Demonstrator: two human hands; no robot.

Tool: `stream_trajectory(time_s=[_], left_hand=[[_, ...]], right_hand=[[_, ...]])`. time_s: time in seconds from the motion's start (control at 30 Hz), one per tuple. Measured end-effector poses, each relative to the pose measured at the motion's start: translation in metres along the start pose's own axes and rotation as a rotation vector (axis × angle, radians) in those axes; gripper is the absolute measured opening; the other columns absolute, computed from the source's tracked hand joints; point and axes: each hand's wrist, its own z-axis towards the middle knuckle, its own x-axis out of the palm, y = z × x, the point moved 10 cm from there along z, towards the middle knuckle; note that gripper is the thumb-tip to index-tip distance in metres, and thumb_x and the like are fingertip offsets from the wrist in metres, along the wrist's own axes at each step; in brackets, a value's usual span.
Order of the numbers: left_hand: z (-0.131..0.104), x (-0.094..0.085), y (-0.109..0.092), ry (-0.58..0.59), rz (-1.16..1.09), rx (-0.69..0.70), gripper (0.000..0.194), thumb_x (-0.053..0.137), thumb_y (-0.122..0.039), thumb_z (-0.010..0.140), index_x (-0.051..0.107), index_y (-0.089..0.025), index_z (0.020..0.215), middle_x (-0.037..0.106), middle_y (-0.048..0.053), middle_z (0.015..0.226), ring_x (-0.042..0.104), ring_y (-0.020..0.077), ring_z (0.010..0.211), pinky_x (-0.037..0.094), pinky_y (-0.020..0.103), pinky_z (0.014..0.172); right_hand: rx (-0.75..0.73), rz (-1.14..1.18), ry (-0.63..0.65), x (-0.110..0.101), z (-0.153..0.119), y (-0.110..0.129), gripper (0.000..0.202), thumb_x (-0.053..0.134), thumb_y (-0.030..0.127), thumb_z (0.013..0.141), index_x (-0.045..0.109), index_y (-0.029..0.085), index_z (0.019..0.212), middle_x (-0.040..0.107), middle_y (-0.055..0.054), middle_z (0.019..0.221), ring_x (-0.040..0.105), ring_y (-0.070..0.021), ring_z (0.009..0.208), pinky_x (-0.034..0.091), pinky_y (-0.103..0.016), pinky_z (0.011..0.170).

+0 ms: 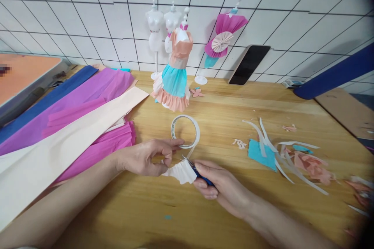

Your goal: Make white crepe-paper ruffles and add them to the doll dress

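On the wooden table (140, 221), just nearer the person than the white tape roll (197, 130), a ruffled strip of white crepe paper (181, 171) is stretched between the two hands. The left hand (143, 157) pinches the strip's left end between thumb and a curled finger, another finger reaching out to the roll's lower rim. The right hand (217, 177) is clamped around blue-handled snips (203, 174), their blades at the strip's upper right edge, by the tape tail (191, 151) running down from the roll; whether it also grips the paper, I cannot tell. Left of the roll lie a long cream crepe sheet (87, 124) and a purple one (73, 97). Behind it stands a mannequin in a peach and turquoise dress (175, 78); to its right are a turquoise crepe piece (260, 155) and peach scraps (312, 165).
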Motion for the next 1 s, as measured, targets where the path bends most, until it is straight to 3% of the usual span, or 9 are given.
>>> stream_trajectory(time_s=[0.27,0.43,0.63,0.73,0.8,0.87,1.0], left_hand=[[-0.005,-0.002,0.005,-0.026,0.040,0.011,0.016,0.055,-0.002,0.071,0.050,-0.018,0.073,0.057,0.016,0.130,0.033,0.0254,0.137,0.038,0.035,0.104],[-0.001,-0.001,0.005,-0.011,0.010,-0.053,0.013,0.057,-0.005,0.071,0.052,-0.018,0.072,0.062,0.014,0.123,0.030,0.0258,0.138,0.036,0.036,0.104],[0.007,0.002,0.008,-0.039,-0.379,-0.085,0.011,0.066,-0.020,0.073,0.057,-0.016,0.069,0.048,0.009,0.140,0.038,0.0276,0.134,0.030,0.039,0.109],[0.008,0.007,0.007,-0.032,-0.572,-0.093,0.018,0.070,-0.027,0.073,0.059,-0.015,0.066,0.042,0.009,0.144,0.039,0.0301,0.133,0.025,0.042,0.112],[0.007,0.006,0.008,-0.049,-0.622,-0.095,0.020,0.071,-0.029,0.073,0.060,-0.014,0.065,0.042,0.012,0.144,0.039,0.0326,0.132,0.025,0.045,0.112],[0.005,0.005,0.008,-0.073,-0.608,-0.086,0.019,0.071,-0.027,0.074,0.060,-0.014,0.066,0.041,0.014,0.145,0.039,0.0342,0.132,0.026,0.048,0.111],[0.001,0.005,0.009,-0.072,-0.378,-0.049,0.006,0.063,-0.013,0.075,0.057,-0.015,0.073,0.038,0.016,0.146,0.039,0.0314,0.132,0.036,0.044,0.106]], right_hand=[[-0.102,-0.063,-0.158,-0.038,-0.005,0.017,0.045,0.064,0.060,0.071,0.054,0.016,0.076,0.037,0.008,0.057,0.019,-0.0041,0.045,0.010,-0.024,0.046],[-0.039,-0.304,-0.180,-0.038,-0.014,0.005,0.057,0.058,0.072,0.069,0.058,0.016,0.079,0.038,0.006,0.059,0.025,-0.0059,0.047,0.012,-0.024,0.045],[0.007,-0.275,-0.151,-0.037,-0.019,-0.015,0.053,0.046,0.070,0.076,0.054,0.017,0.083,0.036,0.007,0.061,0.021,-0.0050,0.043,0.014,-0.022,0.043],[-0.105,-0.624,-0.248,-0.043,-0.026,0.000,0.047,0.037,0.061,0.086,0.055,0.018,0.080,0.044,0.002,0.063,0.041,-0.0119,0.052,0.032,-0.026,0.050],[-0.217,-0.910,-0.306,-0.036,-0.033,0.014,0.039,0.033,0.049,0.091,0.057,0.018,0.085,0.057,-0.005,0.077,0.055,-0.0201,0.073,0.042,-0.033,0.067],[-0.280,-1.107,-0.316,-0.024,-0.038,0.020,0.033,0.030,0.037,0.094,0.058,0.019,0.094,0.063,-0.010,0.092,0.058,-0.0242,0.088,0.042,-0.038,0.079],[-0.205,-1.265,-0.301,-0.020,-0.041,0.019,0.025,0.036,0.030,0.090,0.059,0.020,0.095,0.066,-0.009,0.091,0.061,-0.0242,0.085,0.044,-0.037,0.076]])
